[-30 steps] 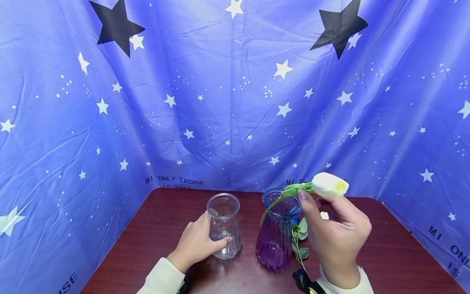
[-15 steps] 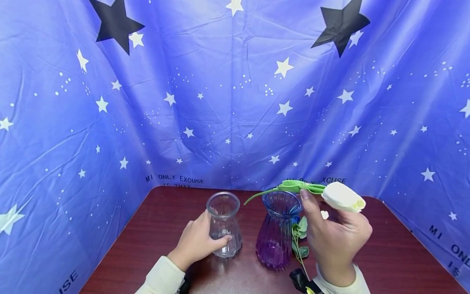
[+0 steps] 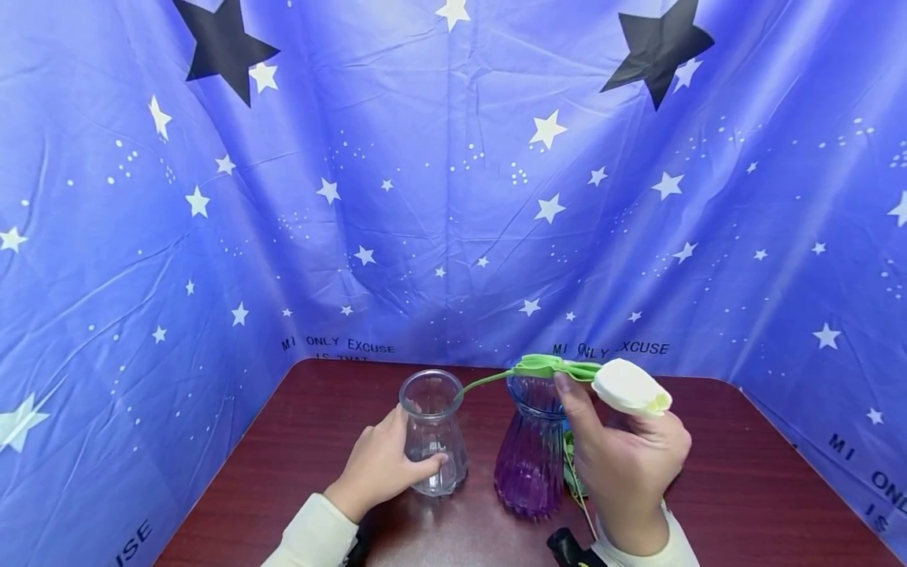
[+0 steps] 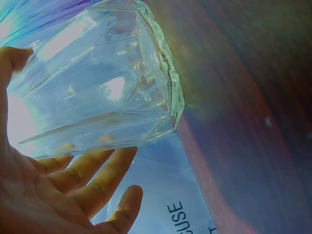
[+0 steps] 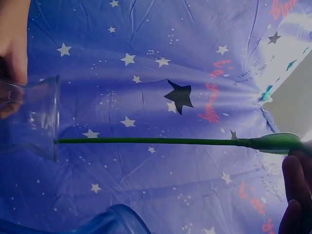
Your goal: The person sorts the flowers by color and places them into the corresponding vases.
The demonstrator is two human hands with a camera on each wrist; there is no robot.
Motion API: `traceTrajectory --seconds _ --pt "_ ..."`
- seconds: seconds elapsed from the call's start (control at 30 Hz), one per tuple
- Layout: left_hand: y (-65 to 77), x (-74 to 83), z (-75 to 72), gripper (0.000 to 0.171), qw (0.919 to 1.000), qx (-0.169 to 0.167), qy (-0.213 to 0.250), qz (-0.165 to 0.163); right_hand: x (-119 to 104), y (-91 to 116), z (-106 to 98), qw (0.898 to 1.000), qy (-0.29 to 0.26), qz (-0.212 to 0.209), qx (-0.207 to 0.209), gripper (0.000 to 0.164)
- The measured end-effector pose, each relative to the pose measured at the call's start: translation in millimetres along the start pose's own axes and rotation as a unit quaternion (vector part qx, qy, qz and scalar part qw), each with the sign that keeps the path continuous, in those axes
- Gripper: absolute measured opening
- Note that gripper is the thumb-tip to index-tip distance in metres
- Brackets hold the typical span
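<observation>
In the head view my left hand [image 3: 379, 465] grips a clear glass vase [image 3: 434, 441] that stands upright on the table, thumb across its front. The left wrist view shows the faceted glass [image 4: 112, 83] close up, with fingers along its side. My right hand [image 3: 631, 472] pinches an artificial white tulip [image 3: 627, 386] by its green leaves just under the bloom. The tulip lies nearly level, its stem pointing left. In the right wrist view the tip of the stem [image 5: 146, 141] meets the vase's rim; whether it is inside I cannot tell.
Between the hands stands a blue-to-purple ribbed glass vase [image 3: 527, 472], below the tulip's leaves. A leafy stem [image 3: 575, 472] lies to its right, partly behind my right hand. The dark red table [image 3: 765, 488] ends at a blue star-printed curtain [image 3: 453, 197].
My right hand first swung the tulip's stem up from pointing down to nearly level, then moved left, bringing the tip to the clear vase's rim. My left hand has stayed put.
</observation>
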State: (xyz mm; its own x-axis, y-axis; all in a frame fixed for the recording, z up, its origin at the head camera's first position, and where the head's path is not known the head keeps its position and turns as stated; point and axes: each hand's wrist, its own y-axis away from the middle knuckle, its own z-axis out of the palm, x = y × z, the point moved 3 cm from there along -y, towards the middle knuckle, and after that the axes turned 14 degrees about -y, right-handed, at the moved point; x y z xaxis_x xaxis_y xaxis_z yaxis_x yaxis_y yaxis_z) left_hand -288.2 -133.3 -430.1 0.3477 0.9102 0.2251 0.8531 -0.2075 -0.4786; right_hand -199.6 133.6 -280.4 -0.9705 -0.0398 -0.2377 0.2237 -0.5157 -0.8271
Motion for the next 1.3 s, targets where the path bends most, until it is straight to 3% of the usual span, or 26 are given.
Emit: traceTrajectory --seconds 0.13,0.77,1.03,1.3 --pt "0.2 -1.3 1.9 0.08 1.0 -0.005 0.002 -0.001 2 3 1 1.0 0.019 0.004 -0.018 0.023" --pt "-0.3 -1.7 3.8 0.079 1.0 0.003 0.0 0.004 18 17 12 0.991 0.001 0.026 -0.13 0.017" --pt "-0.8 -2.4 5.8 0.08 1.0 0.005 -0.006 0.005 22 23 16 0.981 -0.076 0.061 -0.165 0.019" --pt "-0.3 -2.2 5.8 0.081 1.0 0.004 -0.005 0.005 25 29 18 0.981 -0.008 0.07 -0.181 0.021"
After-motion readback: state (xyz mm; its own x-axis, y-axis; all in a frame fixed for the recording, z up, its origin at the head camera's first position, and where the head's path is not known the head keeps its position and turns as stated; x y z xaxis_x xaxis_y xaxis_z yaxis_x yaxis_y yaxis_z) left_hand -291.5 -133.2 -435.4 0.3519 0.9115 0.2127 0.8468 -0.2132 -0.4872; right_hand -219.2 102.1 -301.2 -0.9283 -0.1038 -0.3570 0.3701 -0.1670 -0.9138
